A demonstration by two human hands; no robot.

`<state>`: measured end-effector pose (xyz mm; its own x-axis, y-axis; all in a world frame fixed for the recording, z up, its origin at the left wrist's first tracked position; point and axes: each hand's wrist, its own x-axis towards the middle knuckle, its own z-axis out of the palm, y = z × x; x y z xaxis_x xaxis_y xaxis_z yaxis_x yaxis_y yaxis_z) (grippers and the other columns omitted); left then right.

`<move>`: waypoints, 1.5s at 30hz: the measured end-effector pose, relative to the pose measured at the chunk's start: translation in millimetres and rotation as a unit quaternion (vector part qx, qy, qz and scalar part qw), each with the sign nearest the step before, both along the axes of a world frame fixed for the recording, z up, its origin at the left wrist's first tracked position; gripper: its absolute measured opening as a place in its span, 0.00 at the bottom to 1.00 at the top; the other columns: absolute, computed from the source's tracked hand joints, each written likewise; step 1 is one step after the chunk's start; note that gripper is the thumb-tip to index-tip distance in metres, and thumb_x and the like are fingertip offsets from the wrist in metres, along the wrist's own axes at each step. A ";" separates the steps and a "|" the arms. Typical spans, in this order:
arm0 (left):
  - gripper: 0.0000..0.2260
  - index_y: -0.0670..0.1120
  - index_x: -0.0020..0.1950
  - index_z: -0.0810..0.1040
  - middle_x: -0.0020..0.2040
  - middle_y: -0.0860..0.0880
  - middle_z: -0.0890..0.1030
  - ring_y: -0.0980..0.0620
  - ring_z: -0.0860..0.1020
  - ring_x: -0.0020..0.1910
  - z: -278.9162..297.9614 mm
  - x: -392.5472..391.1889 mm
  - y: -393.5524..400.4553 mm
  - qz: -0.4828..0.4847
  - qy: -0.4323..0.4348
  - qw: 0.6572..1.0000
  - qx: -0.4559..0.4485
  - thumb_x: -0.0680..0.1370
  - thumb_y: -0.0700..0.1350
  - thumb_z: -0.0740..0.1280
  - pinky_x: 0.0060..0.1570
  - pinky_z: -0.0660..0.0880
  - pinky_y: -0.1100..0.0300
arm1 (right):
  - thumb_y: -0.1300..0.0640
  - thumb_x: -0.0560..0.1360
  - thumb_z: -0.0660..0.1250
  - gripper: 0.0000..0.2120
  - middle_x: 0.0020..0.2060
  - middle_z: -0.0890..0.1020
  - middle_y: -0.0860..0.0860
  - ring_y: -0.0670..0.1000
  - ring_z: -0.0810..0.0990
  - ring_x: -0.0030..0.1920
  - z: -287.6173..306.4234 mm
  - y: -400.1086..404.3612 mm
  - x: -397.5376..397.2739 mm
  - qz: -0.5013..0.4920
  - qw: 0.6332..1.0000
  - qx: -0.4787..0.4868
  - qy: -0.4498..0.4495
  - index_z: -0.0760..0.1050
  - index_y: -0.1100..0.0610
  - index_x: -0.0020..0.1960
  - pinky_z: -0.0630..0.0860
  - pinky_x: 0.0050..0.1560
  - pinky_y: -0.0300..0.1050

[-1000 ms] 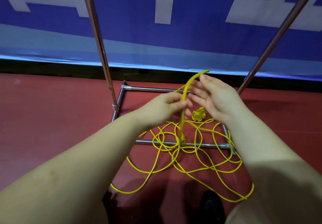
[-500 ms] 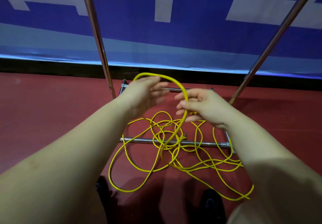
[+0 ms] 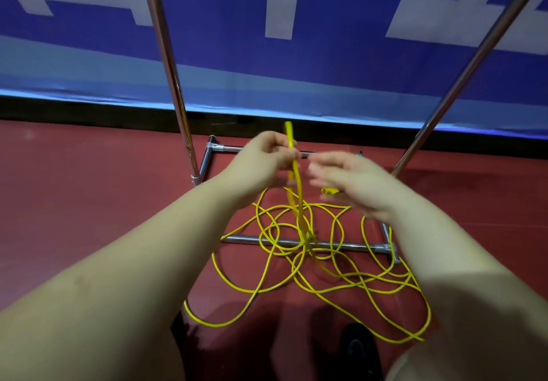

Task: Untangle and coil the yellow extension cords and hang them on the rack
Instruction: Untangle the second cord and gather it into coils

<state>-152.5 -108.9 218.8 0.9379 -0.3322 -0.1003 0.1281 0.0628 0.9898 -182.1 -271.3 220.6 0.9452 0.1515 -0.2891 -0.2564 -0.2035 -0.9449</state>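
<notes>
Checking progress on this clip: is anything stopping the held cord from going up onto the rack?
Yes: below the left hand, the yellow cord runs into a tangle draped over the rack's base bar.

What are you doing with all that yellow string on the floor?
It's a yellow cord, not string, and a person is sorting it out. The left hand grips a doubled stretch of it and holds it up above the pile. The right hand is open beside it, blurred, holding nothing. Most of the cord lies in tangled loops on the red floor, draped over the base bar of the metal rack. A yellow plug peeks out under the right hand. Nothing hangs on the rack yet.
</notes>
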 end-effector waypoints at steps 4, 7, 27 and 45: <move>0.07 0.44 0.43 0.71 0.39 0.50 0.76 0.58 0.77 0.31 8.0 11.8 13.5 0.118 0.084 0.979 -0.145 0.80 0.36 0.60 0.31 0.80 0.61 | 0.61 0.74 0.68 0.10 0.49 0.81 0.53 0.47 0.79 0.49 -10.9 9.8 -8.5 0.121 0.989 -0.081 0.029 0.75 0.53 0.55 0.74 0.46 0.39; 0.05 0.44 0.46 0.72 0.39 0.50 0.78 0.56 0.78 0.36 9.7 15.4 19.9 0.133 0.078 0.975 -0.159 0.80 0.37 0.60 0.37 0.81 0.60 | 0.65 0.76 0.64 0.09 0.44 0.83 0.51 0.46 0.83 0.44 -7.2 15.0 -9.0 0.104 0.993 -0.056 -0.002 0.74 0.52 0.51 0.77 0.41 0.39; 0.09 0.44 0.47 0.75 0.38 0.50 0.78 0.58 0.81 0.32 2.3 7.7 9.6 0.066 0.112 0.982 -0.135 0.82 0.39 0.57 0.32 0.80 0.62 | 0.60 0.73 0.69 0.09 0.43 0.83 0.50 0.43 0.80 0.42 -9.6 3.2 -5.5 0.129 0.981 -0.144 -0.012 0.78 0.55 0.53 0.73 0.42 0.29; 0.09 0.45 0.48 0.76 0.37 0.51 0.82 0.57 0.81 0.37 -6.7 -13.3 -3.4 -0.213 0.108 0.969 0.065 0.81 0.36 0.57 0.46 0.78 0.62 | 0.65 0.78 0.60 0.04 0.32 0.83 0.50 0.46 0.84 0.35 12.8 -5.2 9.8 -0.208 0.939 0.272 -0.011 0.73 0.59 0.47 0.80 0.33 0.40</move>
